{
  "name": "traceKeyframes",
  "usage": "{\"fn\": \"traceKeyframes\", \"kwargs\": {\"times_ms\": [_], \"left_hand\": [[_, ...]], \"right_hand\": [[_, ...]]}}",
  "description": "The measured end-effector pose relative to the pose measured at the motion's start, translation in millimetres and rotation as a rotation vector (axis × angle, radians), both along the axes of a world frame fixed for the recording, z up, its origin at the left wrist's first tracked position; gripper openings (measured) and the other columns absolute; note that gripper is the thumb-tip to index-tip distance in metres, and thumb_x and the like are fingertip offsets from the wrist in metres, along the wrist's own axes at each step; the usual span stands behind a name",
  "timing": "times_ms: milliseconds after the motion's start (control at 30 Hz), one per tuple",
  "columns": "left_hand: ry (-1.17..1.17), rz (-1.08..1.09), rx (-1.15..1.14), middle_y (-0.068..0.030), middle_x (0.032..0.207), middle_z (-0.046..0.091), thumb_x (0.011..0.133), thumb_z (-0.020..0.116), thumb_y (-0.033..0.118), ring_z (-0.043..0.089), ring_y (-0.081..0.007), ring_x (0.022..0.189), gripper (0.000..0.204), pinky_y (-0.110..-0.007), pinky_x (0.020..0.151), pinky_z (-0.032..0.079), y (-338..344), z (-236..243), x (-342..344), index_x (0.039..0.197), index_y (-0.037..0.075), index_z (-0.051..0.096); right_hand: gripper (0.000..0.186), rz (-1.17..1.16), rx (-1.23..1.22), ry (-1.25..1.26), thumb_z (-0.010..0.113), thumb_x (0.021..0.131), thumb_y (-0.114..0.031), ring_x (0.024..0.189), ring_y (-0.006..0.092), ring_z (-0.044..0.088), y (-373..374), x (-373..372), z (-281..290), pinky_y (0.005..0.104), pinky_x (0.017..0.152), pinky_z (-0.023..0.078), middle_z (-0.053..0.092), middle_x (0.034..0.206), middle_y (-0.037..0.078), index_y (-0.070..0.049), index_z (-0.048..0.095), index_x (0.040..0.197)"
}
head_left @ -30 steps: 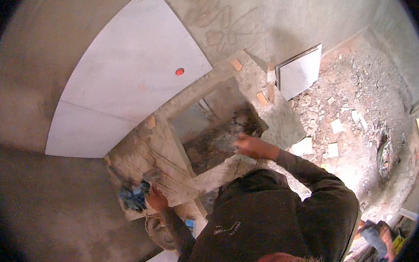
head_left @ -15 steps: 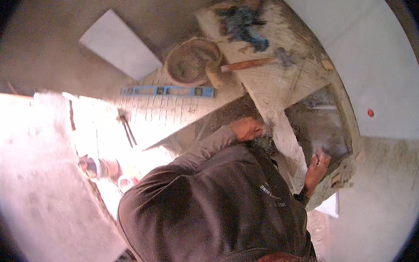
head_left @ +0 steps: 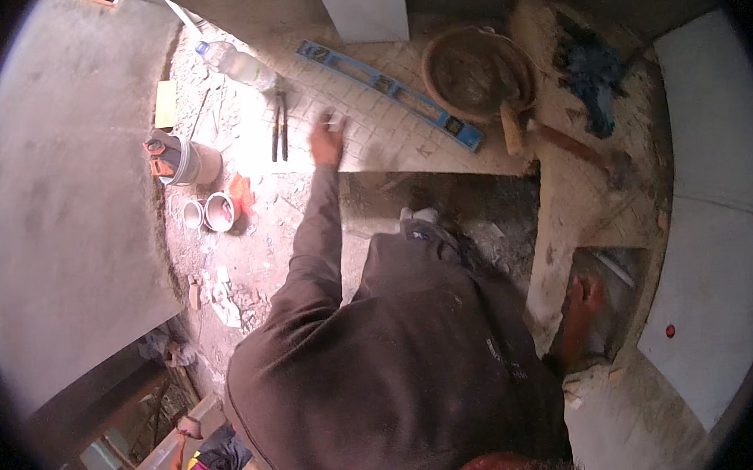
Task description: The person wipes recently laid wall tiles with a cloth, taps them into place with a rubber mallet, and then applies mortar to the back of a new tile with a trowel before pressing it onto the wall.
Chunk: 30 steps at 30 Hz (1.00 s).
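Observation:
My left hand (head_left: 326, 141) reaches forward over the slab (head_left: 371, 145) scored with a grid of lines. Its blurred fingers look apart, and I make out no object in them. Just left of it lie two dark, slim tool handles (head_left: 278, 127). Beyond and to the right, a blue spirit level (head_left: 384, 84) rests diagonally on the slab. My right hand (head_left: 585, 295) is at the smaller rectangular opening (head_left: 628, 263) in the counter; its fingers are smeared, so their hold cannot be made out. Below my left forearm is the larger opening (head_left: 443, 188).
A round bowl of mortar (head_left: 470, 70) has a wooden handle (head_left: 511, 128) at its rim, near a hammer (head_left: 573, 144). A dark blue cloth (head_left: 589, 75) lies farther right. To the left are a plastic bottle (head_left: 241, 67), a bucket with tools (head_left: 191, 163), small cups (head_left: 218, 212) and rubble.
My view has swung to the left. My left hand has left the edge between the openings and reached out over the scored slab. My right hand stays around the smaller opening.

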<state>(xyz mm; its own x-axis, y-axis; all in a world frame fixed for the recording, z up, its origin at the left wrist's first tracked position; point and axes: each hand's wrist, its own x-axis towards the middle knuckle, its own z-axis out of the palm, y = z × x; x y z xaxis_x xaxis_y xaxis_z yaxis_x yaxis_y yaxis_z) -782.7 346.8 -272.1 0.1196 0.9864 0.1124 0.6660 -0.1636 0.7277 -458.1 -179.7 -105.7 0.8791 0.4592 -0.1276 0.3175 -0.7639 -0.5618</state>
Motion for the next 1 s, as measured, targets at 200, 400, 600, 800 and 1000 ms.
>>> {"fn": "traceKeyframes", "kwargs": {"times_ms": [200,400,600,800,1000], "left_hand": [[0.087,0.351,0.162,-0.0401,0.153,0.022,0.069,0.077,0.071,0.016,-0.0489,0.146,0.133,-0.051,0.121,0.018,205.1,42.6,-62.2,0.148,-0.02,0.02],[0.554,0.162,0.183,-0.0375,0.145,0.035,0.082,0.065,0.071,0.033,-0.0449,0.138,0.113,-0.05,0.117,0.027,314.8,-1.1,-44.9,0.146,-0.014,0.029],[0.468,-0.108,0.301,-0.0341,0.138,0.04,0.083,0.066,0.066,0.038,-0.042,0.131,0.102,-0.048,0.112,0.031,284.6,13.1,83.2,0.141,-0.012,0.034],[0.289,-0.243,0.362,-0.0306,0.131,0.045,0.085,0.067,0.06,0.043,-0.0392,0.123,0.092,-0.046,0.107,0.035,226.5,60.8,106.0,0.136,-0.01,0.038],[0.058,-0.413,0.37,-0.0272,0.124,0.05,0.086,0.068,0.055,0.047,-0.0363,0.115,0.081,-0.045,0.103,0.039,116.4,130.3,135.0,0.131,-0.007,0.043]], "right_hand": [[0.025,0.005,-0.05,0.063,0.061,0.098,-0.021,0.086,0.0275,0.061,-27.2,-18.7,-33.9,0.0397,0.079,0.049,0.062,0.1,0.017,0.0,0.061,0.109],[0.023,0.212,-0.191,-0.136,0.059,0.095,-0.021,0.096,0.0402,0.061,-18.1,-65.4,31.8,0.0467,0.083,0.049,0.064,0.102,0.022,0.0,0.066,0.102],[0.02,-0.127,-0.138,0.09,0.063,0.093,-0.024,0.095,0.0372,0.064,-10.3,-94.5,-4.7,0.0462,0.08,0.051,0.065,0.097,0.015,-0.006,0.064,0.102],[0.019,0.003,-0.133,0.104,0.063,0.093,-0.025,0.095,0.0355,0.066,-25.9,-121.4,-64.3,0.0471,0.078,0.051,0.065,0.097,0.014,-0.008,0.062,0.102],[0.019,-0.151,-0.044,0.206,0.061,0.095,-0.027,0.098,0.0368,0.065,-62.2,-102.2,-36.3,0.0479,0.081,0.051,0.065,0.102,0.014,-0.009,0.063,0.103]]}}
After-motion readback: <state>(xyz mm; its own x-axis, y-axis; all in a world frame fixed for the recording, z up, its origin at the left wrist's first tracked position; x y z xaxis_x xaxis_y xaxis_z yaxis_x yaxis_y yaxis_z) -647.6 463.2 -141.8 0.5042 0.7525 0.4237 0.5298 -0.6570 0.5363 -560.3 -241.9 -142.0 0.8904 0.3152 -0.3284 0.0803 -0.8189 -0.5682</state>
